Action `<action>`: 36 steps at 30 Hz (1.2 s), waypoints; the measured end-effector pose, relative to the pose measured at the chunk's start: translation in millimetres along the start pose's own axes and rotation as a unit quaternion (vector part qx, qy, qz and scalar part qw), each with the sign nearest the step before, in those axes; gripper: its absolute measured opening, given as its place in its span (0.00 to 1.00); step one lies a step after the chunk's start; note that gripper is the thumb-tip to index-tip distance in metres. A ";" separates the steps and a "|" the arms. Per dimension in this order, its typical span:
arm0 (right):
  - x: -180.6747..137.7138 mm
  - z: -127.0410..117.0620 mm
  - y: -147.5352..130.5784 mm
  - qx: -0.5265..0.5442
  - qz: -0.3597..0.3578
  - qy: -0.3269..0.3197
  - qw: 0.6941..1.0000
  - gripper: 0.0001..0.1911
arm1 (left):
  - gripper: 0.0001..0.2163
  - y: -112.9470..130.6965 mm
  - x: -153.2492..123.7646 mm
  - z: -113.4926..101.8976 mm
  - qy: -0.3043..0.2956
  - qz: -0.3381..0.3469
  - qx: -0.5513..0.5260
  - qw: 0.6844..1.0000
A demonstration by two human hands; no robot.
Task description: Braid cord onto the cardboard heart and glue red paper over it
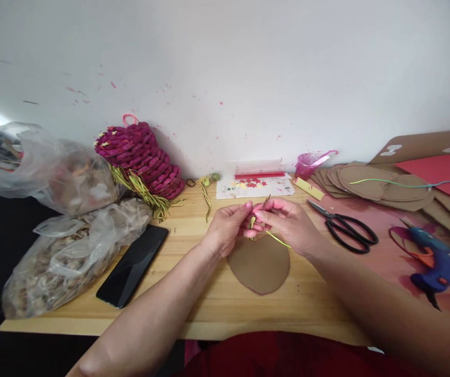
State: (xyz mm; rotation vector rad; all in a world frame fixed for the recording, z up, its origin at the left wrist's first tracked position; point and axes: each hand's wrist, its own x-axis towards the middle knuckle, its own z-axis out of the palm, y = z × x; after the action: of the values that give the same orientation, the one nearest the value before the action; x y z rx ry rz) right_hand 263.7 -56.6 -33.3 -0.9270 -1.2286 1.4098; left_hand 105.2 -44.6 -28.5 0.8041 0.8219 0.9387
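My left hand point(228, 226) and my right hand point(287, 222) meet above the wooden table point(209, 303), fingertips pinched together on a thin yellow-green cord point(277, 240). The cord trails out to the right from under my right hand. Just below both hands lies a brown heart-shaped cardboard piece point(260, 264), flat on the table. A thin dark stick or cord end pokes up between the fingertips.
A black phone point(132, 264) lies at left beside clear plastic bags point(63, 256) of dried bits. A magenta woven stack point(142, 159) stands against the wall. Black scissors point(346, 228), a blue glue gun point(440, 262), a stack of brown cardboard hearts point(370, 183) and red paper sit at right.
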 end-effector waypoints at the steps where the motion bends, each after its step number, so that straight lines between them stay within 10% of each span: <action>1: 0.0 0.0 0.0 0.002 -0.001 -0.002 1.000 0.13 | 0.16 -0.8 0.4 -0.4 0.003 0.003 0.003 1.000; 36: 0.7 -2.7 1.5 -0.001 0.026 0.000 1.000 0.15 | 0.22 -2.1 2.9 -2.8 0.003 -0.002 0.006 1.000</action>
State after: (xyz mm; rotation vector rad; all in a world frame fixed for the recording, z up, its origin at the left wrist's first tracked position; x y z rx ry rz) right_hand 265.8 -55.3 -35.2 -0.9679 -1.2133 1.4495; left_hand 104.6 -42.1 -32.3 0.8102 0.8343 0.9336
